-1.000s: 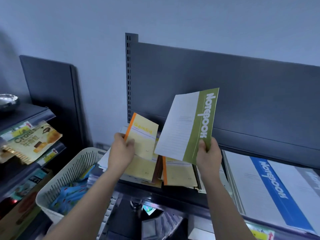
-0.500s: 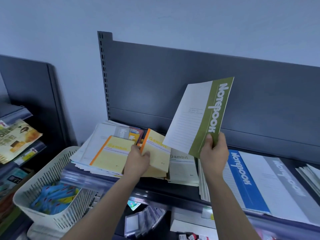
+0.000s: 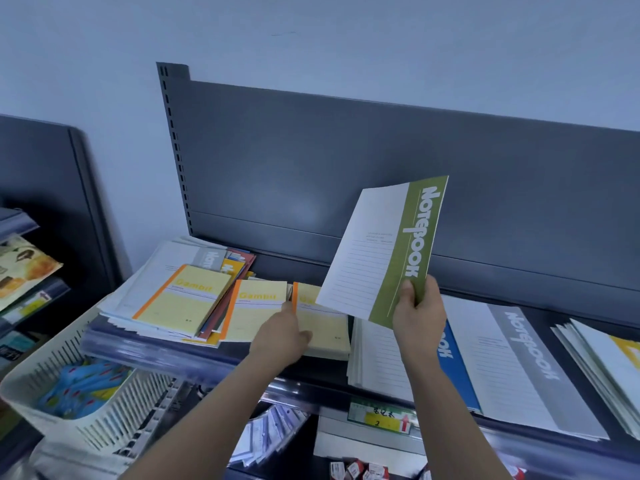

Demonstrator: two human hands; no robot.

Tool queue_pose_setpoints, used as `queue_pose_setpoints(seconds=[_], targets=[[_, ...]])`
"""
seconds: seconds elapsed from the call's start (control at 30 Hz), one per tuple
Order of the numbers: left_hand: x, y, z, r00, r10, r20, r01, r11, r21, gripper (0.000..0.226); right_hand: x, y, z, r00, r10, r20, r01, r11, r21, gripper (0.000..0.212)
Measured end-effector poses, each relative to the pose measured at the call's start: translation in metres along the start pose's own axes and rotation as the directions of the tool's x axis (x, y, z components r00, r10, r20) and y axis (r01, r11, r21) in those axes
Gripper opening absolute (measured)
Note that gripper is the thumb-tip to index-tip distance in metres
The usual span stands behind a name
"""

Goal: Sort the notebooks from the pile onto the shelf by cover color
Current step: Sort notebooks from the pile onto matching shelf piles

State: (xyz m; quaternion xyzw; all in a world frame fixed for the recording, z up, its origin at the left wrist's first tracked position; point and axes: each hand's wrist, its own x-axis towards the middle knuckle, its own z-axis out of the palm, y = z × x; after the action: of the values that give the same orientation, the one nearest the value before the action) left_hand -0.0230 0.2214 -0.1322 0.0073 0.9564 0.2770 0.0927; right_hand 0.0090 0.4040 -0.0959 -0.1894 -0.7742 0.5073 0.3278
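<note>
A right hand pinches the lower corner of a green notebook, its long axis rising from the grip toward the back edge of the shelf, directly above the stacks, while the left hand touches a yellow notebook, grasp unclear.
</note>
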Motion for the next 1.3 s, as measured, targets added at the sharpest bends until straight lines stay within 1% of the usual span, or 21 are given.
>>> queue_pose_setpoints(seconds=[0.07,0.13,0.2,0.27,0.33,0.4,0.47,0.53,0.63,0.73,0.87,0.93,1.03,1.07,1.1,1.13,1.2,1.23,1.3], targets=[[-0.002,0.001,0.004,0.999,0.02,-0.033,-0.014,0.987,0.163,0.046,0.0,0.002,-0.002,1.0,0.0,0.027,0.0,1.0,-0.002,0.013],[-0.004,0.004,0.007,0.997,0.041,-0.068,-0.018,0.952,0.306,0.045,0.0,0.004,-0.002,0.998,0.007,0.06,-0.007,1.0,-0.007,0.012],[-0.006,0.007,0.01,0.994,0.056,-0.091,-0.015,0.917,0.399,0.043,-0.001,0.005,-0.003,0.996,0.008,0.084,-0.007,1.0,-0.015,0.011],[-0.008,0.007,0.01,0.993,0.054,-0.104,-0.006,0.908,0.42,0.042,-0.002,0.007,-0.003,0.995,0.007,0.104,-0.005,1.0,-0.016,0.01],[-0.007,0.001,0.006,0.989,0.058,-0.134,-0.001,0.921,0.39,0.038,-0.003,0.007,-0.003,0.992,0.01,0.124,-0.009,1.0,-0.008,0.009],[-0.004,-0.01,-0.003,0.98,0.066,-0.19,0.005,0.936,0.352,0.034,-0.004,0.006,-0.002,0.989,0.019,0.147,-0.021,1.0,0.012,0.009],[-0.001,-0.024,-0.018,0.967,0.068,-0.247,0.019,0.943,0.332,0.034,-0.006,0.004,0.002,0.986,0.028,0.166,-0.035,0.999,0.039,0.01],[0.004,-0.043,-0.035,0.953,0.049,-0.3,0.065,0.932,0.357,0.036,-0.01,0.001,0.007,0.982,0.037,0.185,-0.049,0.997,0.065,0.012],[0.012,-0.075,-0.055,0.928,-0.045,-0.37,0.204,0.892,0.404,0.036,-0.017,-0.004,0.02,0.971,0.044,0.234,-0.066,0.994,0.088,0.015],[0.016,-0.105,-0.069,0.898,-0.177,-0.403,0.333,0.872,0.359,0.04,-0.023,-0.01,0.037,0.958,0.039,0.283,-0.072,0.992,0.108,0.018],[0.023,-0.128,-0.083,0.881,-0.288,-0.376,0.413,0.857,0.31,0.048,-0.028,-0.014,0.057,0.942,0.034,0.333,-0.069,0.993,0.092,0.014],[0.026,-0.132,-0.089,0.877,-0.323,-0.356,0.432,0.854,0.291,0.058,-0.029,-0.015,0.064,0.939,0.03,0.343,-0.065,0.994,0.089,0.013],[0.031,-0.135,-0.099,0.864,-0.368,-0.343,0.474,0.825,0.308,0.078,-0.03,-0.016,0.072,0.938,0.03,0.346,-0.061,0.995,0.08,0.013],[0.033,-0.137,-0.102,0.857,-0.39,-0.336,0.488,0.823,0.29,0.08,-0.029,-0.017,0.073,0.938,0.032,0.346,-0.062,0.995,0.078,0.013],[0.035,-0.139,-0.103,0.854,-0.407,-0.325,0.49,0.838,0.239,0.078,-0.029,-0.017,0.074,0.937,0.032,0.347,-0.063,0.995,0.078,0.013],[0.038,-0.141,-0.104,0.857,-0.408,-0.314,0.468,0.871,0.147,0.068,-0.028,-0.017,0.074,0.937,0.032,0.347,-0.063,0.995,0.078,0.013],[0.041,-0.141,-0.103,0.877,-0.361,-0.316,0.358,0.931,-0.072,0.04,-0.025,-0.016,0.073,0.94,0.037,0.339,-0.069,0.994,0.083,0.014],[0.041,-0.138,-0.101,0.887,-0.322,-0.333,0.294,0.947,-0.133,0.029,-0.022,-0.015,0.071,0.943,0.044,0.329,-0.077,0.993,0.087,0.014],[0.039,-0.129,-0.098,0.891,-0.239,-0.385,0.186,0.968,-0.171,0.02,-0.017,-0.014,0.068,0.951,0.064,0.302,-0.098,0.99,0.099,0.014]])
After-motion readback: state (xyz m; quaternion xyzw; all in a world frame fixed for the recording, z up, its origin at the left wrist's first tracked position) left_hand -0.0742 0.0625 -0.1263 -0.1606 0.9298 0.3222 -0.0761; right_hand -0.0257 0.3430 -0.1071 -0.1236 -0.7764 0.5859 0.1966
